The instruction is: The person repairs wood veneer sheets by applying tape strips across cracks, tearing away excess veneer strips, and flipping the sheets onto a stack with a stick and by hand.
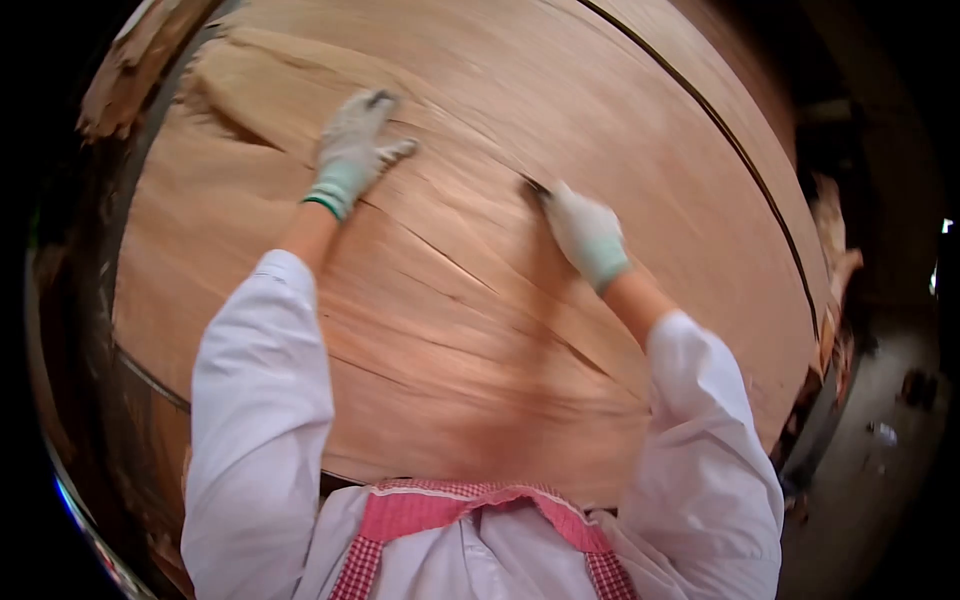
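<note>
My left hand (352, 148), in a whitish glove with a green cuff, lies with its fingers apart on a loose, wrinkled sheet of wood veneer (300, 75). My right hand (583, 228), gloved the same way, is closed around a small dark knife (536, 185). Its tip points up and left, close to a seam in the veneer. Motion blur hides the blade's exact shape and whether it touches the wood. Cracks and overlapping folds run across the veneer between and below my hands.
A long dark gap or line (715, 110) curves down the right side of the wide veneer surface. Torn veneer scraps (140, 75) hang at the upper left, and more ragged pieces (832, 240) stick out at the right edge. Grey floor (850, 480) shows at the lower right.
</note>
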### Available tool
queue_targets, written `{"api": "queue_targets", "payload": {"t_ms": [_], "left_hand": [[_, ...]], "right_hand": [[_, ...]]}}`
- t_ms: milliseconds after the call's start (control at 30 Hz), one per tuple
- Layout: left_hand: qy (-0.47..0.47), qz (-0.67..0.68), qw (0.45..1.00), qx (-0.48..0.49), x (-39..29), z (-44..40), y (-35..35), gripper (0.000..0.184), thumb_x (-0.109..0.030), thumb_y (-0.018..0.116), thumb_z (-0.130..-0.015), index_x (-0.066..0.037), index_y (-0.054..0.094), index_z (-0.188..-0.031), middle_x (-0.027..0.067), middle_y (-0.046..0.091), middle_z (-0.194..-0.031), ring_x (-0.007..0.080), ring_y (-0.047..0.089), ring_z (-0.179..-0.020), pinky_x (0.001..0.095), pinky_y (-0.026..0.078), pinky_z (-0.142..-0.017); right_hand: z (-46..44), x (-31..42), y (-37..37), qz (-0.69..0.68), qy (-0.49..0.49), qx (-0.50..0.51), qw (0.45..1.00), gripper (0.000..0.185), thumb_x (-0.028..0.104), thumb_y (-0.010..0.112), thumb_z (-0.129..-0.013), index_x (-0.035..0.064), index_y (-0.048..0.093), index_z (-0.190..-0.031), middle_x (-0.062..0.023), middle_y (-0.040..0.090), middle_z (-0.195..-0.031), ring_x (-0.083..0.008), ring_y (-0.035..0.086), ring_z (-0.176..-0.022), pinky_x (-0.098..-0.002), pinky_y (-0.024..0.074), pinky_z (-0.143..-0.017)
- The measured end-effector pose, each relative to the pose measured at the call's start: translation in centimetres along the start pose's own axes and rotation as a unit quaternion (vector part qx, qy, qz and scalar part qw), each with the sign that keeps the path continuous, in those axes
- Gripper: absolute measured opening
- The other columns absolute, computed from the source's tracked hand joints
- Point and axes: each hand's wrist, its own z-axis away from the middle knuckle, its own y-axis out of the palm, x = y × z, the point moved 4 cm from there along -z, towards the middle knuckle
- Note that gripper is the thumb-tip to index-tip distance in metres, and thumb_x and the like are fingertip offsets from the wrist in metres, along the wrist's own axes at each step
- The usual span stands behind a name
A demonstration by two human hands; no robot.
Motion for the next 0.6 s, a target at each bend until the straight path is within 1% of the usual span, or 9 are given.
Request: {"api": "queue_targets", "payload": {"t_ms": [67, 133, 200, 300, 333, 367, 433, 533, 600], "left_hand": [[0.012, 0.001, 1.000, -0.004, -0.5, 0.2, 0.2, 0.070, -0.050, 0.067, -0.080, -0.014, 0.049, -0.137, 0.0096, 0.042, -0.144, 0.0283, 0.036, -0.134, 0.0374, 0.029, -0.112], [0.017, -0.007, 1.000, -0.010, -0.5, 0.1, -0.3, 0.071, -0.050, 0.067, -0.080, -0.014, 0.047, -0.138, 0.0092, 0.042, -0.145, 0.0286, 0.035, -0.135, 0.0380, 0.028, -0.112], [0.010, -0.011, 1.000, -0.013, -0.2, 0.2, -0.1, 0.071, -0.050, 0.067, -0.081, -0.014, 0.048, -0.138, 0.0087, 0.042, -0.145, 0.0286, 0.034, -0.135, 0.0382, 0.028, -0.112], [-0.004, -0.030, 0.999, 0.016, -1.3, 0.0, -0.9, 0.070, -0.050, 0.066, -0.081, -0.014, 0.048, -0.139, 0.0084, 0.041, -0.146, 0.0289, 0.032, -0.137, 0.0382, 0.027, -0.112], [-0.012, -0.041, 0.999, 0.031, -1.4, -0.1, -1.2, 0.071, -0.050, 0.066, -0.081, -0.014, 0.048, -0.139, 0.0084, 0.041, -0.147, 0.0289, 0.032, -0.138, 0.0382, 0.027, -0.112], [0.039, -0.054, 0.996, -0.058, -1.1, 0.0, -0.5, 0.059, -0.043, 0.068, -0.081, -0.012, 0.055, -0.129, 0.0116, 0.051, -0.135, 0.0308, 0.041, -0.129, 0.0396, 0.033, -0.107], [0.052, -0.064, 0.996, -0.017, -3.2, -0.2, -1.9, 0.046, -0.036, 0.068, -0.080, -0.012, 0.059, -0.118, 0.0119, 0.056, -0.122, 0.0304, 0.048, -0.119, 0.0407, 0.039, -0.099], [0.069, -0.142, 0.987, 0.006, -5.8, 0.8, 0.0, 0.023, -0.022, 0.066, -0.078, -0.012, 0.060, -0.098, 0.0103, 0.059, -0.102, 0.0280, 0.057, -0.099, 0.0412, 0.045, -0.084], [0.037, -0.136, 0.990, -0.027, -6.6, 2.7, 0.8, 0.019, -0.019, 0.061, -0.081, -0.012, 0.059, -0.100, 0.0094, 0.060, -0.107, 0.0266, 0.057, -0.099, 0.0401, 0.046, -0.081]], "right_hand": [[12.0, -6.1, 0.5, -0.016, 0.104, -0.020, 0.994, 0.017, 0.025, 0.050, -0.095, 0.0087, 0.050, -0.093, -0.0191, 0.065, -0.077, -0.0396, 0.063, -0.068, -0.0502, 0.0496, -0.058], [23.9, -8.9, 3.0, 0.000, 0.223, -0.055, 0.973, 0.019, 0.029, 0.050, -0.096, 0.0095, 0.051, -0.097, -0.0191, 0.065, -0.073, -0.0417, 0.061, -0.062, -0.0517, 0.0483, -0.055], [30.7, -9.0, 4.3, 0.051, 0.360, 0.039, 0.931, 0.018, 0.027, 0.051, -0.096, 0.0090, 0.053, -0.097, -0.0204, 0.065, -0.075, -0.0422, 0.061, -0.066, -0.0510, 0.0476, -0.056], [31.0, -9.6, 2.3, -0.013, 0.364, -0.101, 0.926, 0.023, 0.029, 0.053, -0.095, 0.0061, 0.056, -0.097, -0.0186, 0.065, -0.076, -0.0403, 0.063, -0.070, -0.0482, 0.0490, -0.062], [29.9, -10.8, 1.1, -0.115, 0.338, -0.187, 0.915, 0.025, 0.029, 0.055, -0.094, 0.0044, 0.058, -0.097, -0.0179, 0.065, -0.077, -0.0383, 0.063, -0.071, -0.0464, 0.0488, -0.064], [28.1, -12.1, -0.6, -0.217, 0.306, -0.265, 0.888, 0.026, 0.028, 0.057, -0.093, 0.0026, 0.059, -0.098, -0.0172, 0.064, -0.078, -0.0364, 0.063, -0.072, -0.0445, 0.0487, -0.065], [23.6, -14.7, -2.1, -0.243, 0.258, -0.320, 0.878, 0.026, 0.024, 0.062, -0.089, 0.0008, 0.063, -0.101, -0.0152, 0.064, -0.081, -0.0322, 0.062, -0.077, -0.0398, 0.0490, -0.068], [17.9, -17.7, -0.9, -0.284, 0.266, -0.177, 0.904, 0.030, 0.020, 0.068, -0.080, 0.0022, 0.064, -0.104, -0.0166, 0.065, -0.091, -0.0315, 0.063, -0.086, -0.0391, 0.0491, -0.075], [15.2, -17.5, 0.2, -0.288, 0.285, -0.077, 0.911, 0.032, 0.021, 0.071, -0.076, 0.0032, 0.065, -0.103, -0.0182, 0.065, -0.095, -0.0326, 0.062, -0.090, -0.0396, 0.0487, -0.079]]}}
